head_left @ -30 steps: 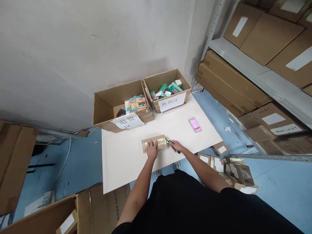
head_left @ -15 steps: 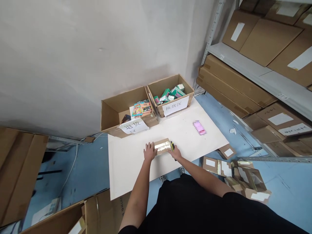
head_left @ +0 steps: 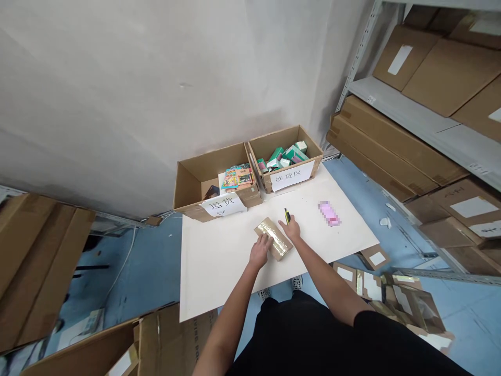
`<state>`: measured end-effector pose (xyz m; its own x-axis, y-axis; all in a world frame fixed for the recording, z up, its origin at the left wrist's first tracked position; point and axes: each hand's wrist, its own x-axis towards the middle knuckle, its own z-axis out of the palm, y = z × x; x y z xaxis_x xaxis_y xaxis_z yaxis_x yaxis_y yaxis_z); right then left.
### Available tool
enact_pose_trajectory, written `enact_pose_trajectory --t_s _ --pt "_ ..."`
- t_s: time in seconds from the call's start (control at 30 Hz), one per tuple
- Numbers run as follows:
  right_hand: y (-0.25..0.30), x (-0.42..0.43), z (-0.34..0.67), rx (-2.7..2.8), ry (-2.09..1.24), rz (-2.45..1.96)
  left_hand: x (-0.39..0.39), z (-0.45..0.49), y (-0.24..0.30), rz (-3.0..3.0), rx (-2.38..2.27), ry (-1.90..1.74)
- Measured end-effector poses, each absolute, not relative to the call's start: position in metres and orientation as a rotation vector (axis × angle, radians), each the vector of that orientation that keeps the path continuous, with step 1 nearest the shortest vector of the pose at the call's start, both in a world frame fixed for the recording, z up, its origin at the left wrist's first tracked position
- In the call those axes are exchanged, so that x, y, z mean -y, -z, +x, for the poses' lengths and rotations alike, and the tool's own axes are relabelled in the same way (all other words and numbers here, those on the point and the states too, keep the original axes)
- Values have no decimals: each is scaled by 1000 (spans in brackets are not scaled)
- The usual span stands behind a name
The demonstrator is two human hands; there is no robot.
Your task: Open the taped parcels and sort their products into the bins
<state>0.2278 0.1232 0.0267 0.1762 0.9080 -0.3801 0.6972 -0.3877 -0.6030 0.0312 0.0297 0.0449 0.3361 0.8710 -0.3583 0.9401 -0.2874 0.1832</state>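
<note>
A small cardboard box [head_left: 280, 244] with shiny tape along its top lies slanted on the white table [head_left: 211, 266]. My left hand [head_left: 261, 251] grips its near left side, fingers over the top. Just right of the box, my right hand [head_left: 291, 228] is closed around a yellow and black utility knife [head_left: 287, 215], its front end pointing away from me. The blade is too small to make out.
Behind stand two open cartons with paper signs: the left carton [head_left: 183, 188] holds colourful flat packs, the right carton [head_left: 261, 142] green boxes. A blurred pink object [head_left: 329, 213] lies on the right. Shelves with cartons [head_left: 385, 156] and floor boxes [head_left: 415, 303] flank the table.
The cardboard box has turned, its far end now pointing up-left. My left hand has moved from its left end onto its near side. My right hand, with the utility knife, has come off the box.
</note>
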Motion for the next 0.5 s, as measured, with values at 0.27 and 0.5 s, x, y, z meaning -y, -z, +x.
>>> enact_pose_trajectory --t_s 0.27,0.5 --pt "7 -36 259 1608 -1195 -2258 -68 50 -24 2259 -1406 496" --pt "1 -89 250 1444 -1196 -2151 -7 76 -3 2011 -2042 383"
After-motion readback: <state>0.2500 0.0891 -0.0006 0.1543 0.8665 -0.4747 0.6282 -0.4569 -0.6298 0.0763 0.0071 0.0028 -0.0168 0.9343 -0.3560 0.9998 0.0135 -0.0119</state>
